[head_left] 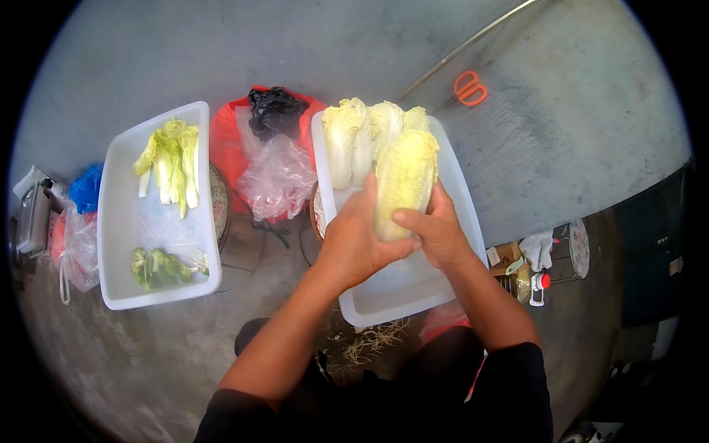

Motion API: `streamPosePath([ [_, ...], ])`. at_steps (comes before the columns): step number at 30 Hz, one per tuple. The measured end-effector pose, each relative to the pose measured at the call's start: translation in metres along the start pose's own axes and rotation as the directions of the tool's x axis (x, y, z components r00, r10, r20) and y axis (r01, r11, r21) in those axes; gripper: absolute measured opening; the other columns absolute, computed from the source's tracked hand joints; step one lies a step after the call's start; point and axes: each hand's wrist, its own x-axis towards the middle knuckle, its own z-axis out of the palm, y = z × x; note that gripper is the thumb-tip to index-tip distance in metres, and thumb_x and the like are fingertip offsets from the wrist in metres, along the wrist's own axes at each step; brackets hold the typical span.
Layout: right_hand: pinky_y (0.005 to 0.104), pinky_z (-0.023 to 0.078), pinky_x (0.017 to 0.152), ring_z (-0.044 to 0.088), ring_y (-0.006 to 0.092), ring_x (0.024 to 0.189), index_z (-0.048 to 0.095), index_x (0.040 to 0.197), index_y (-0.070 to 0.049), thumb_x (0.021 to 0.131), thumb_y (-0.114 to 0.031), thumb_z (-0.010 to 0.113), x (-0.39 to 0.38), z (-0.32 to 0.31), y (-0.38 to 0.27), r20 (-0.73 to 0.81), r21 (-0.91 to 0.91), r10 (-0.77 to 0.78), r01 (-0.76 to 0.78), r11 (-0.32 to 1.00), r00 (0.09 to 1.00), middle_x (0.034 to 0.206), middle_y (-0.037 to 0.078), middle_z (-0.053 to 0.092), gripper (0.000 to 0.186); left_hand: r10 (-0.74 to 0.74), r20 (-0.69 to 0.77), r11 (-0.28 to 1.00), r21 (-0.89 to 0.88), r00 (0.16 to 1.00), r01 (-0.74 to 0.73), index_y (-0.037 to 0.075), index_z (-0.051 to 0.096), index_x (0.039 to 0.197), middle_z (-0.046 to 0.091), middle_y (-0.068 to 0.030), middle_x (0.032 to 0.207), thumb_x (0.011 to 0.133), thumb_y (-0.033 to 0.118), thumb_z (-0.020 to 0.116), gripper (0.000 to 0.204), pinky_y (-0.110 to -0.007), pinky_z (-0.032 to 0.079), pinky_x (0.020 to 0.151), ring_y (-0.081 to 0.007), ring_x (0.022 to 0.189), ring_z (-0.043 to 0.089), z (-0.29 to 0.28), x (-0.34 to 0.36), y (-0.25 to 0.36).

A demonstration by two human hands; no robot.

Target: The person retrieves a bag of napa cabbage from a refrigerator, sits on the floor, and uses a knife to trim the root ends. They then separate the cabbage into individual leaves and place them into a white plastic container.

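Note:
A pale yellow napa cabbage [405, 173] is held upright between both my hands over a white plastic tray [459, 210]. My left hand [364, 232] is closed around its lower left side, with the thumb across the base. My right hand [436, 229] grips it from the right, thumb over the front. Behind it, several other napa cabbages [344, 136] lie in the back of the same tray, partly hidden by the held one.
At left, another white tray [114, 214] holds leafy stalks [175, 162] and small green vegetables [159, 267]. Between the trays are red, clear [273, 177] and black plastic bags. Orange scissors [470, 88] lie behind at right, near a metal rod [478, 38]. A red-capped bottle [538, 289] stands lower right.

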Motion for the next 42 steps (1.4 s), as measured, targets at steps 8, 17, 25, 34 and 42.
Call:
streamPosePath([
  [8, 0.0434, 0.040, 0.091, 0.050, 0.0343, 0.110, 0.037, 0.135, -0.018, 0.065, -0.031, 0.071, 0.004, -0.040, 0.020, 0.094, -0.976, 0.263, 0.037, 0.214, 0.960, 0.119, 0.017, 0.054, 0.080, -0.246, -0.292, 0.853, -0.518, 0.924, 0.063, -0.002, 0.056, 0.117, 0.060, -0.0035, 0.098, 0.082, 0.010, 0.062, 0.037, -0.023, 0.044, 0.074, -0.0079, 0.084, 0.054, -0.018, 0.009, -0.013],
  [17, 0.0354, 0.047, 0.081, 0.060, 0.0276, 0.094, 0.065, 0.097, -0.008, 0.068, -0.040, 0.075, 0.049, -0.049, 0.043, -0.126, -0.913, 0.049, -0.135, 0.386, 0.991, 0.104, 0.013, 0.062, 0.045, -0.294, -0.311, 0.821, -0.567, 0.904, 0.072, -0.002, 0.059, 0.110, 0.063, -0.0042, 0.096, 0.083, 0.010, 0.056, 0.030, -0.021, 0.040, 0.067, -0.0071, 0.079, 0.055, -0.026, 0.006, -0.011],
  [25, 0.0355, 0.048, 0.072, 0.062, 0.0269, 0.079, 0.062, 0.078, -0.006, 0.067, -0.024, 0.071, 0.116, -0.053, 0.076, -0.475, -0.795, -0.262, -0.282, 0.537, 0.840, 0.082, 0.011, 0.065, 0.023, -0.367, -0.297, 0.756, -0.647, 0.882, 0.096, -0.002, 0.059, 0.108, 0.064, -0.0063, 0.095, 0.081, 0.009, 0.056, 0.029, -0.020, 0.039, 0.063, -0.0063, 0.072, 0.055, -0.032, 0.007, -0.008],
  [34, 0.0291, 0.045, 0.055, 0.054, 0.0138, 0.058, 0.057, 0.071, -0.003, 0.068, -0.013, 0.070, 0.131, -0.062, 0.077, -0.404, -0.459, -0.013, -0.191, 0.868, 0.915, 0.063, 0.003, 0.057, 0.016, -0.344, -0.302, 0.762, -0.643, 0.889, 0.076, -0.001, 0.060, 0.105, 0.064, -0.0078, 0.094, 0.081, 0.008, 0.056, 0.026, -0.020, 0.039, 0.062, -0.0067, 0.071, 0.055, -0.030, 0.005, -0.003],
  [42, 0.0214, 0.036, 0.045, 0.047, 0.0071, 0.051, 0.054, 0.074, -0.007, 0.073, -0.007, 0.068, 0.124, -0.052, 0.004, -0.207, -0.284, -0.034, -0.026, 0.959, 0.978, 0.062, -0.001, 0.052, 0.014, -0.349, -0.284, 0.766, -0.635, 0.893, 0.097, -0.001, 0.060, 0.105, 0.064, -0.0072, 0.094, 0.081, 0.008, 0.056, 0.026, -0.020, 0.038, 0.061, -0.0069, 0.072, 0.056, -0.024, 0.000, 0.002],
])
